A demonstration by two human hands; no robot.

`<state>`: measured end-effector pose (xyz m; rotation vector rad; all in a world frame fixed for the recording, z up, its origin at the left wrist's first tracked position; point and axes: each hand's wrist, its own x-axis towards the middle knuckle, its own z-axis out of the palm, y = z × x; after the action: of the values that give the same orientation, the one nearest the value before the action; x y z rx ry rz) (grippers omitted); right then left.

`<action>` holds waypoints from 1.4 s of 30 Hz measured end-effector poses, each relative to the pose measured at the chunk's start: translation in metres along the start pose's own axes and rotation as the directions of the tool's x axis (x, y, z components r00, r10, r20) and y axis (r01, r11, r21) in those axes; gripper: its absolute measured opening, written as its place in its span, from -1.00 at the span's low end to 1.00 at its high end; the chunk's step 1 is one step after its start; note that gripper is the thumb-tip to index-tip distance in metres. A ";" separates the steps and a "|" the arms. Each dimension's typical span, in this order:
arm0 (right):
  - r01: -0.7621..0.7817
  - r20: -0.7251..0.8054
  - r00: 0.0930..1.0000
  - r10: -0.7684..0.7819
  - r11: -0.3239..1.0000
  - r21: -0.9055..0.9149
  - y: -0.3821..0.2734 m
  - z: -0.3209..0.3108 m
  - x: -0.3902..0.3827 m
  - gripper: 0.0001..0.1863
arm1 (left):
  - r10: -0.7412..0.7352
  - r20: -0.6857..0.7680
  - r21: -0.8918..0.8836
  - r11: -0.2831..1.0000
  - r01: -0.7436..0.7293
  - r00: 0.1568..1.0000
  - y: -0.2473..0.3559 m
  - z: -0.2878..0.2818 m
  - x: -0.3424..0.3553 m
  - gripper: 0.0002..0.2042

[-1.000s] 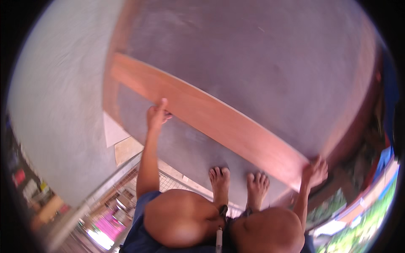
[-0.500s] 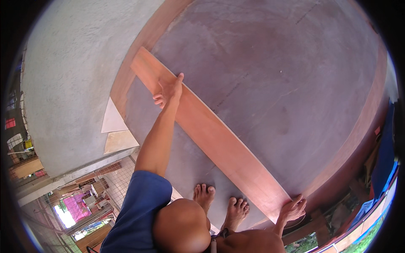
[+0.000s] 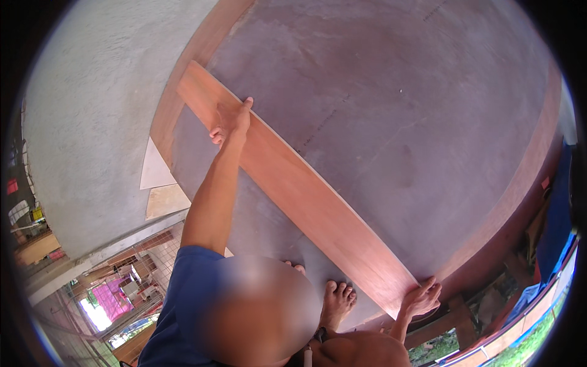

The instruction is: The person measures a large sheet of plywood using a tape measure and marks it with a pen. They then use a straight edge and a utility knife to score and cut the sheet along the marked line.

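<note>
A long, reddish-brown wooden plank lies diagonally across the large grey sheet, running from upper left to lower right. Spanning its width near the far end is my left hand, the thumb over one long edge and the fingers curled at the opposite edge. My right hand grips the plank's near end at the lower right, its fingers bent; their tips are partly hidden. The far end of the plank overlaps a wooden border strip beside the wall.
Beneath the plank spreads a large grey sheet. A rough grey wall rises at left, with pale triangular offcuts at its base. My bare foot is close to the plank. Blue sheeting and scrap wood lie at far right.
The whole view has shifted slightly, so plank and hands appear a little further left and up. Both hands keep their places on the plank.
</note>
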<state>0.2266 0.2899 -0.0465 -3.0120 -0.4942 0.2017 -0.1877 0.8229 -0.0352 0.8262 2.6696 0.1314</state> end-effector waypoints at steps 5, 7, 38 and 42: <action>-0.018 0.006 1.000 0.018 1.000 0.004 -0.005 -0.003 -0.001 -0.31 | -0.006 -0.006 -0.004 1.000 0.006 1.000 0.002 -0.002 -0.001 0.20; -0.018 0.013 1.000 0.018 1.000 0.006 -0.008 -0.006 -0.001 -0.31 | -0.003 0.040 -0.023 1.000 0.004 0.999 0.003 -0.005 -0.004 0.19; -0.059 -0.032 0.998 0.058 0.997 -0.040 -0.006 0.007 -0.002 -0.37 | 0.283 -0.021 0.095 0.955 -0.280 0.959 -0.043 -0.011 0.031 -0.18; -0.081 0.025 0.996 0.083 0.995 -0.065 -0.002 0.003 -0.004 -0.42 | 0.375 -0.159 0.071 0.927 -0.368 0.913 -0.084 0.024 0.080 -0.17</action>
<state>0.2222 0.2907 -0.0488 -3.0989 -0.3862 0.2381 -0.2858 0.7988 -0.0970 1.3892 2.6422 0.2529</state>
